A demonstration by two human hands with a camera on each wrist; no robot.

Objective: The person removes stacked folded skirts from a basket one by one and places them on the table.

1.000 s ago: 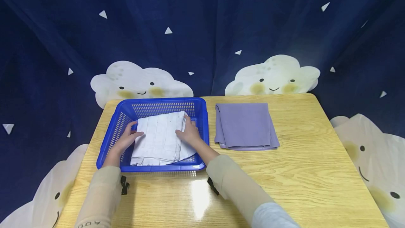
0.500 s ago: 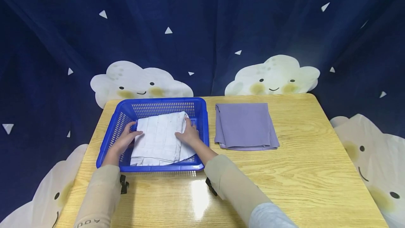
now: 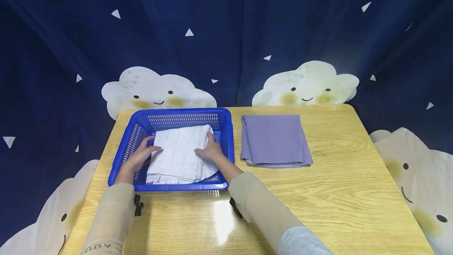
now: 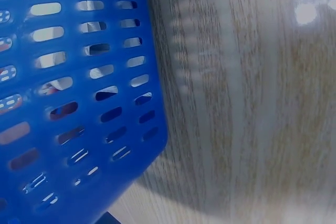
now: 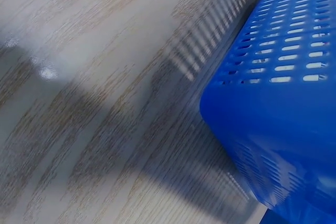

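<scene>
A folded white cloth with visible seams and creases lies inside a blue plastic basket in the head view. My left hand grips its left edge, thumb on top; the other fingers are partly hidden beside it. At the right edge, my right hand holds the cloth with its thumb over the top and its fingers around the side. Both wrist views show mostly the basket's slotted outer wall, with neither hand visible there.
A folded purple cloth lies on the wooden table, right of the basket. Behind the table hangs a dark blue curtain printed with clouds and white triangles. The basket stands near the table's far left corner.
Hands and white cloth stay nearly in place. The right hand and forearm have shifted very slightly left, and the head view has tilted a touch.
</scene>
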